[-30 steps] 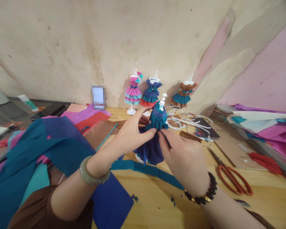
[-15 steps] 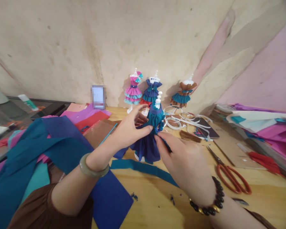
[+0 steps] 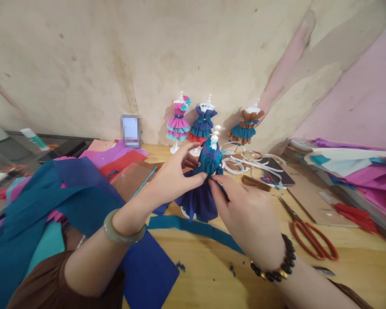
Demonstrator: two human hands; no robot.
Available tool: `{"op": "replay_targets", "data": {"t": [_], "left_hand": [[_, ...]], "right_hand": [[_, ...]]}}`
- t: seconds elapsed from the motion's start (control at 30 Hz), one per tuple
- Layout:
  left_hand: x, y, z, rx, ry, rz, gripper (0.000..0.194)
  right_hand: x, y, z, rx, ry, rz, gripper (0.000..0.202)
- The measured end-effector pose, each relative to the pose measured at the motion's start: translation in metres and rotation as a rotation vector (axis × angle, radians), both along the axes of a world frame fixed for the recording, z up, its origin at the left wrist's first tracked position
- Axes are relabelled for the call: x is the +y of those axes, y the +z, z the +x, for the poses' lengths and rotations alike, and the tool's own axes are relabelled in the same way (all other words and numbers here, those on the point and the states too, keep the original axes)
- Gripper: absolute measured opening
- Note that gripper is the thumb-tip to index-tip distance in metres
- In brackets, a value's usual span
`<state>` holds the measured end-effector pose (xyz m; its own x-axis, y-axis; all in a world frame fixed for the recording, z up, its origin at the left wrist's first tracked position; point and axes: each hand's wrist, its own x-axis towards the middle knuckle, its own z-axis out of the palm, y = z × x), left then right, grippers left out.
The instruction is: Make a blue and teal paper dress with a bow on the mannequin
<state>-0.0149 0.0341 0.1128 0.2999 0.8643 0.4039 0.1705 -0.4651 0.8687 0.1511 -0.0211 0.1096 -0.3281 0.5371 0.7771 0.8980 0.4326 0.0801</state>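
A small white mannequin (image 3: 214,138) wears a paper dress (image 3: 202,193) with a teal top and dark blue skirt, standing on the wooden table (image 3: 309,274). My left hand (image 3: 175,178) pinches the dress at its waist from the left. My right hand (image 3: 247,214) pinches the same waist from the right, fingertips almost meeting the left thumb. A teal paper strip (image 3: 193,227) lies on the table below the skirt. Both wrists wear bracelets.
Three finished dressed mannequins (image 3: 179,122) (image 3: 203,124) (image 3: 247,126) stand against the wall. Red-handled scissors (image 3: 312,240) lie at the right. Coloured paper sheets (image 3: 67,193) pile at the left, more paper (image 3: 350,171) at the right. White strips (image 3: 244,165) and a glue stick (image 3: 34,138) are nearby.
The mannequin with the dress has been shifted and turned slightly between my hands; both hands keep pinching its waist.
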Motion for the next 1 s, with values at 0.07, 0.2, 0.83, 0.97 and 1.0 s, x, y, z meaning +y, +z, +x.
{"op": "replay_targets", "data": {"t": [0.07, 0.2, 0.83, 0.97, 1.0], "left_hand": [[0.0, -0.0003, -0.0001, 0.01, 0.0, 0.014, 0.064], [0.0003, -0.0005, -0.0006, 0.038, -0.001, 0.037, 0.063], [-0.0006, 0.0025, 0.0001, 0.068, 0.017, 0.034, 0.06], [-0.0005, 0.0024, 0.0003, 0.061, 0.013, 0.023, 0.059], [-0.0004, 0.0022, 0.0004, 0.06, 0.012, 0.023, 0.059]], "right_hand": [[0.0007, 0.0002, -0.0003, -0.003, 0.002, 0.013, 0.03], [0.0018, 0.0005, -0.0007, -0.017, -0.01, 0.044, 0.031], [0.0017, -0.0024, -0.0014, 0.04, 0.019, 0.01, 0.025], [0.0016, -0.0031, -0.0014, 0.061, 0.047, -0.014, 0.025], [0.0018, -0.0032, -0.0012, 0.064, 0.05, -0.014, 0.025]]}}
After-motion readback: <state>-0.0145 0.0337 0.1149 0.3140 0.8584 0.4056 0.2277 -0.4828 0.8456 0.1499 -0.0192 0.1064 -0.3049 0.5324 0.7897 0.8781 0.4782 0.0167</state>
